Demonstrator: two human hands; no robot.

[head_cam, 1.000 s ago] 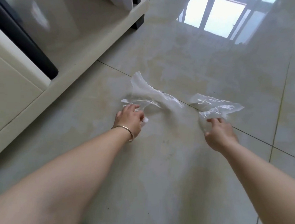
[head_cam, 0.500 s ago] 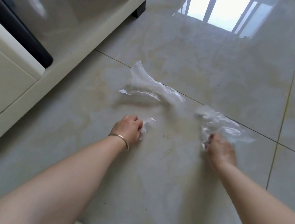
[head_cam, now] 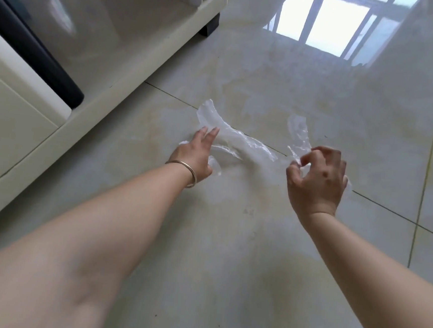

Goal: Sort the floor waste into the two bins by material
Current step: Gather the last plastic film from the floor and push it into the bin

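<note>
While crouched over the glossy tiled floor [head_cam: 254,257], left hand [head_cam: 194,157] out with fingers straight and slightly spread, tips touching a clear plastic bag [head_cam: 238,139] lying flat near the cream cabinet base [head_cam: 90,102]; right hand [head_cam: 317,179] raised, fingers curled, pinching a second clear plastic scrap [head_cam: 299,134].

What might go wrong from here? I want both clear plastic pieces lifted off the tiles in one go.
The left hand reaches with straight fingers onto the long plastic sheet without a grip; thin film could slide on the glossy floor. The right hand only pinches its crumpled plastic at one end, so it may slip free.
</note>
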